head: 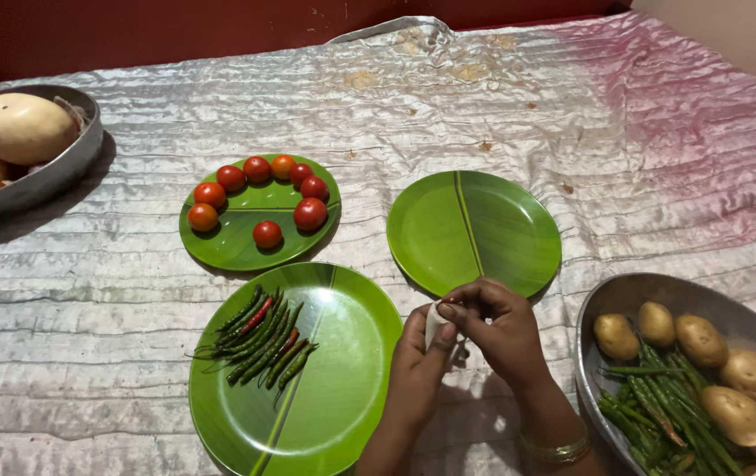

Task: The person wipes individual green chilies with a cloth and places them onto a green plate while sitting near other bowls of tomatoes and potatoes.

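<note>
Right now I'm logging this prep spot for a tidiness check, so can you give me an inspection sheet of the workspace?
Surface: wrinkled silvery cloth with brownish stains near the far edge.
Job's things: small white item pinched between both hands, kind unclear.
Clutter: plate of tomatoes; plate of green chillies with a couple of red ones; bare green plate; metal bowl of potatoes and green beans; metal bowl with a pale round fruit and tomatoes.
Grips: left hand and right hand both closed on the white item.
Cables: nothing seen.
Surroundings: red wall behind.
</note>
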